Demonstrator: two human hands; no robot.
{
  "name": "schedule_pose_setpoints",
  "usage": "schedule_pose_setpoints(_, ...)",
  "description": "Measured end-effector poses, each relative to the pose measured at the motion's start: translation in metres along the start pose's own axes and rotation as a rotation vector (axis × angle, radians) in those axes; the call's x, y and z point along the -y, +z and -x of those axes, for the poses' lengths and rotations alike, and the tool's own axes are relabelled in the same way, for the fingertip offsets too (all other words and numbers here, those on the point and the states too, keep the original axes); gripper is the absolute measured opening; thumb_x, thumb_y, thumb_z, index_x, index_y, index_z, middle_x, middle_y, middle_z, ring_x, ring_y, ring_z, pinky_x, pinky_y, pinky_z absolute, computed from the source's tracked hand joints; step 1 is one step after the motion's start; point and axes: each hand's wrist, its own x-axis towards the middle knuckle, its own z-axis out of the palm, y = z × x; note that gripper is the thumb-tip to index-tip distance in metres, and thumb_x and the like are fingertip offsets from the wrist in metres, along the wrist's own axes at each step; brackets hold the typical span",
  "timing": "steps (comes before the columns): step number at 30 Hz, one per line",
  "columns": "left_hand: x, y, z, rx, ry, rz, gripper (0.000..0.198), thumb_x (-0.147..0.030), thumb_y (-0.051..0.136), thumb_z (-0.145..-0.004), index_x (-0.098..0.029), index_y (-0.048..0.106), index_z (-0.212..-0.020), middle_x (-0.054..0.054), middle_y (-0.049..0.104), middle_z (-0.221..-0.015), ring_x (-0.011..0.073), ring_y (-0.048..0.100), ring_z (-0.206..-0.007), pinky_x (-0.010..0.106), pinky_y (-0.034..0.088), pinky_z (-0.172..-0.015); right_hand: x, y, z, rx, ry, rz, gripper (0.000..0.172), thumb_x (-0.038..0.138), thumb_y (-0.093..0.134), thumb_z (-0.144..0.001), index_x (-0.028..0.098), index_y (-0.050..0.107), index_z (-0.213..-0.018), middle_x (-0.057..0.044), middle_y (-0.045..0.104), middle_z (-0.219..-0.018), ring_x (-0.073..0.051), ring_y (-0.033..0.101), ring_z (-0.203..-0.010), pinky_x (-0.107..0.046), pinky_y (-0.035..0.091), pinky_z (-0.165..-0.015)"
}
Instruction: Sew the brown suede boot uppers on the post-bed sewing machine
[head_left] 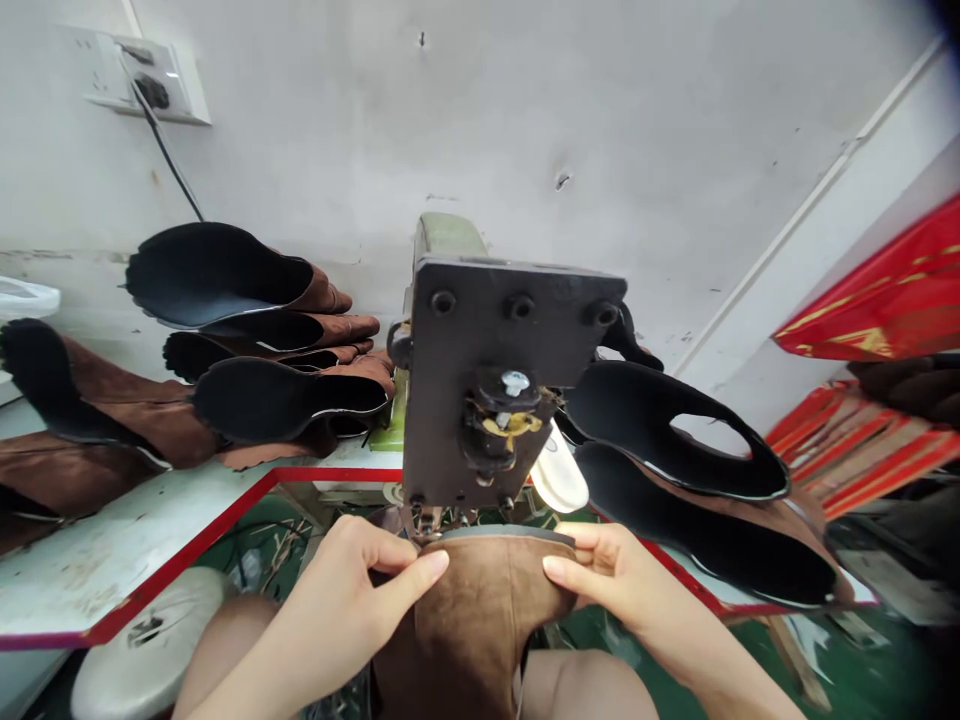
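Left hand (354, 590), right hand (616, 572) on brown material (480, 615) (machine (442, 390) beyond)

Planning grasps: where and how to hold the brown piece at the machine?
I'd pinch the brown piece by both ends of its thin top edge, from the near side: it hangs from that edge, and the machine head is just beyond. The left hand and right hand pinch there.

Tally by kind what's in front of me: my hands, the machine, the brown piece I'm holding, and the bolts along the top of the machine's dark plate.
Hands: 2, the left hand and the right hand
Machine: 1
Held brown piece: 1
Top-row bolts on the dark plate: 3
Total: 7
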Motion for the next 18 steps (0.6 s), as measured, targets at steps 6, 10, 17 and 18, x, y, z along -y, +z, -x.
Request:
schedule_pose_setpoints(6,-0.004,-0.002,-0.001,0.004,-0.016,0.001,0.055,-0.051,0.043,-0.098,-0.02,0.02,-0.058,-0.002,0.02,-0.063,0.0148,0.02,-0.061,0.034,0.017,-0.058,0.009,0.002,0.005,-0.08,-0.032,0.016,0.035,0.049,0.086,-0.075,0.016,0.075,-0.078,-0.007,0.074,-0.076,-0.024,0.071,-0.077,-0.039,0.058,-0.081)
schedule_pose_setpoints(10,0.007,-0.006,0.009,-0.085,-0.037,-0.043,0.056,-0.053,0.045,-0.095,-0.02,0.022,-0.056,-0.002,0.021,-0.061,0.0155,0.023,-0.06,0.033,0.023,-0.058,0.012,0.005,-0.001,-0.098,-0.049,0.072,0.039,0.052,0.086,-0.074,0.018,0.069,-0.07,-0.005,0.067,-0.068,-0.023,0.066,-0.071,-0.037,0.058,-0.072)
schedule_pose_setpoints(17,0.027,-0.014,0.035,-0.198,-0.194,0.109,0.061,-0.068,0.049,-0.092,-0.021,0.045,-0.053,0.001,0.043,-0.055,0.0179,0.044,-0.055,0.029,0.039,-0.052,0.017,0.027,-0.013,-0.083,-0.1,0.156,0.042,0.056,0.082,-0.076,0.018,0.065,-0.075,-0.001,0.062,-0.071,-0.019,0.061,-0.073,-0.031,0.055,-0.072)
schedule_pose_setpoints(18,0.031,-0.014,0.038,-0.223,-0.196,0.14,0.062,-0.068,0.049,-0.093,-0.021,0.048,-0.053,0.001,0.047,-0.054,0.0181,0.046,-0.055,0.029,0.041,-0.053,0.018,0.031,-0.014,-0.071,-0.107,0.15,0.041,0.055,0.082,-0.076,0.018,0.064,-0.076,0.0,0.061,-0.071,-0.018,0.06,-0.072,-0.03,0.054,-0.072)
